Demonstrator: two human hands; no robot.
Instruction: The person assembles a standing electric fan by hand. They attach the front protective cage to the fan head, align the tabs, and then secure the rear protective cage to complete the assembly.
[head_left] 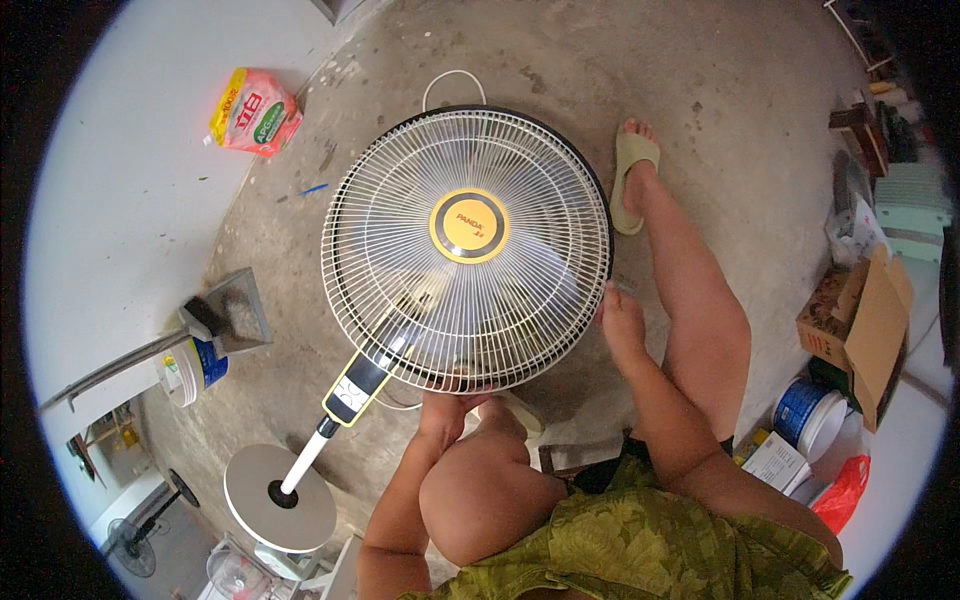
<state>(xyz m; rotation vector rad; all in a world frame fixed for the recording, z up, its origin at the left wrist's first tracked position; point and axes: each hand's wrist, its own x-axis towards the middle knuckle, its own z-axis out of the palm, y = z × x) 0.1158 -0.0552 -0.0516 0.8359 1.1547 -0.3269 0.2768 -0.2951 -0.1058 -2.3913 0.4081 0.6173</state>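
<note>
A pedestal fan (345, 395) with a round white wire guard (540, 280) and a yellow centre cap (470, 226) leans before me, its head facing up. Its short white pole runs down left to a round grey base (250, 490). My right hand (622, 325) is closed on the guard's right rim, thumb along the edge. At the near rim, my left hand (448, 412) grips the guard from below, its fingers partly hidden by the wires. Behind the grille the blades show only faintly. A white cord (452, 75) loops out past the far rim.
A pink detergent bag (258, 112) lies at the upper left, near a blue pen-like stick (314, 189). A dustpan (240, 310) and a white bucket (190, 372) stand left. Along the right are an open cardboard box (860, 325) and a blue-and-white bucket (808, 418). Other fans (135, 545) are lower left.
</note>
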